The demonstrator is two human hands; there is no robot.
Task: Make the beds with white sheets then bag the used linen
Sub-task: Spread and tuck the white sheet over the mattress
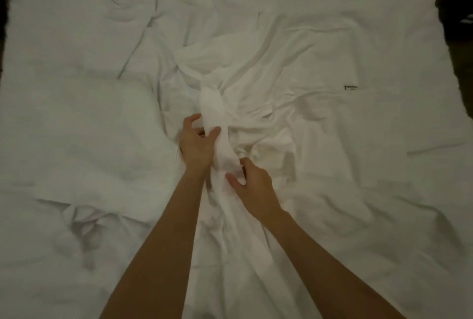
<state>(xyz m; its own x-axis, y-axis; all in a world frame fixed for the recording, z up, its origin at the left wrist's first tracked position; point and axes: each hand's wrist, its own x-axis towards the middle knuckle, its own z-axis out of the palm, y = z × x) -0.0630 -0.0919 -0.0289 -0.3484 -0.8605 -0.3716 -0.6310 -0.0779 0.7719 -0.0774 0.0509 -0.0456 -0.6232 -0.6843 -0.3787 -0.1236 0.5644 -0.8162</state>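
While gripped, sheet (222, 124) (label (350, 87) nearby)

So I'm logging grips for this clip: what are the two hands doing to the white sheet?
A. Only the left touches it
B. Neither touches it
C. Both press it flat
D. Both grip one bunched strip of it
D: the left hand and right hand both curl round the same bunched strip of the white sheet.

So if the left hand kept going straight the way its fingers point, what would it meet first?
Probably more of the bunched white sheet that the left hand already grips; its fingers point up the bed, where the crumpled fabric rises. Depth is hard to judge.
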